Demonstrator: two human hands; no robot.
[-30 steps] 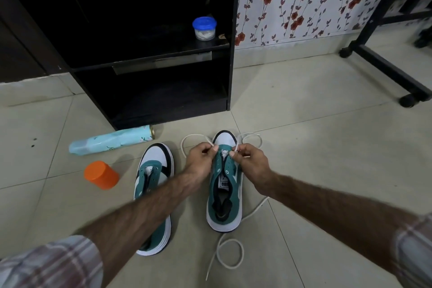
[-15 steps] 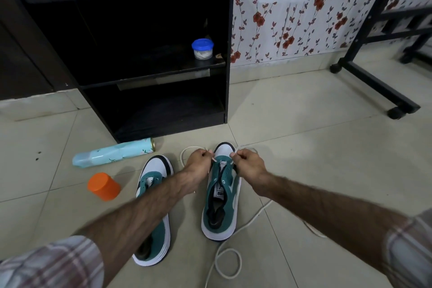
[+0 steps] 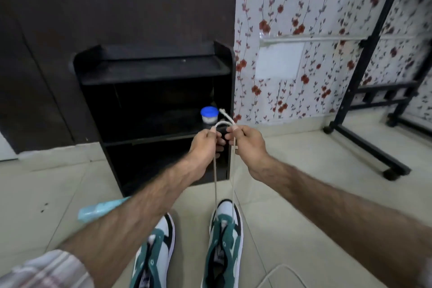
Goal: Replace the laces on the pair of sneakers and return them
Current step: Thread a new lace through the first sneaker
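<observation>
Two green, white and black sneakers stand on the floor: the left sneaker (image 3: pixel 153 252) partly behind my left forearm, the right sneaker (image 3: pixel 224 248) in front of me. A white lace (image 3: pixel 215 177) runs taut in two strands from the right sneaker's toe-end eyelets up to my hands. My left hand (image 3: pixel 205 145) pinches one strand and my right hand (image 3: pixel 247 145) grips the other, both raised in front of the black shelf. The lace ends loop between the hands. Another lace (image 3: pixel 282 273) lies on the floor at the lower right.
A black shelf unit (image 3: pixel 154 110) stands ahead with a blue-lidded jar (image 3: pixel 209 114) on its shelf. A light blue bottle (image 3: pixel 102 208) lies on the floor, half behind my left arm. A black wheeled metal frame (image 3: pixel 364 138) stands at the right by the flowered wall.
Both hands rose from the right sneaker's toe to shelf height, drawing the lace taut upward. The camera tilted up, so the orange cup has left view.
</observation>
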